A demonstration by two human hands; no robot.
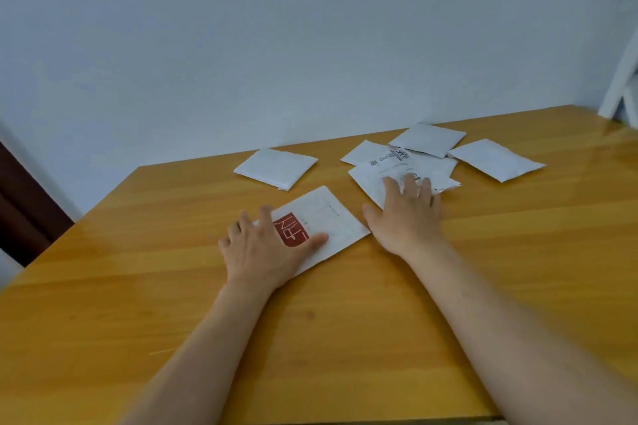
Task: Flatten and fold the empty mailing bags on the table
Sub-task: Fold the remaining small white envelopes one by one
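A folded white mailing bag with a red logo lies flat in front of me. My left hand presses on its near-left part with straight, spread fingers. My right hand lies flat, fingers spread, on a crumpled white bag with a printed label just to the right. Three folded white bags lie further back: one at the left, one at the far middle, one at the right. Another labelled bag sits partly under the crumpled one.
The wooden table meets a pale wall at the back. Its left edge drops off beside a dark brown panel. White boards lean at the far right corner.
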